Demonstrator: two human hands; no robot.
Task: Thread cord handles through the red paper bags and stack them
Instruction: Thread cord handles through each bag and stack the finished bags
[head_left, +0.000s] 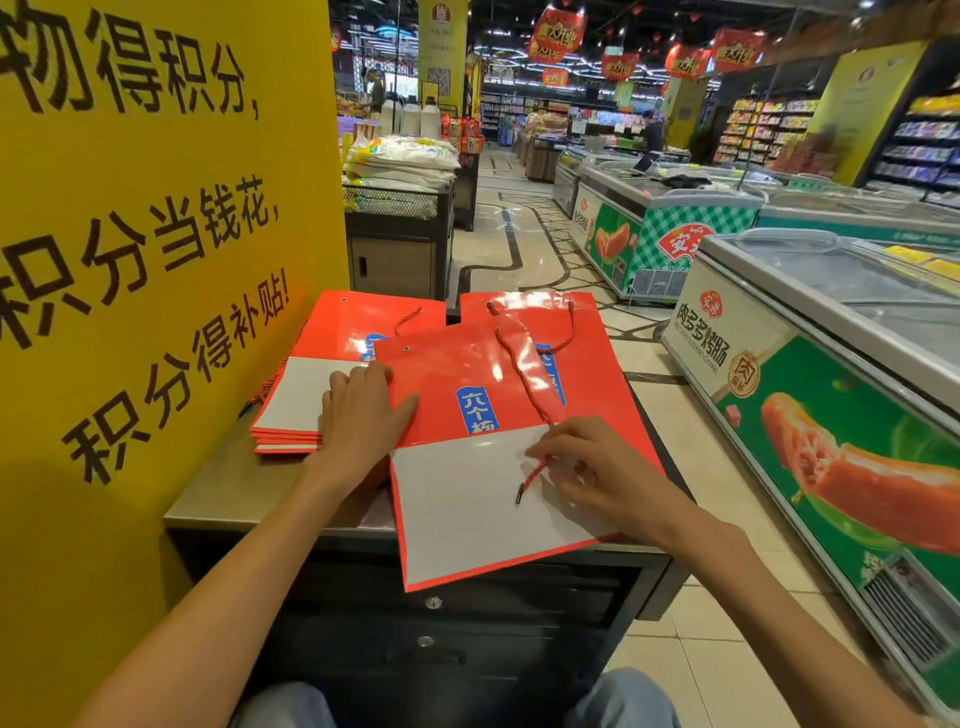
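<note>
On supermarket counter (234, 499), red bags (467, 384), left hand (358, 415) flat, right hand (587, 462) fingers pinching cord (524, 379).

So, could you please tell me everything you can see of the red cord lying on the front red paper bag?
The twisted red cord runs from near the top edge of the glossy red paper bag down across it onto its white panel, ending in a dark tip. The right hand pinches it just above that tip; the left hand rests flat on the bag's left edge.
</note>
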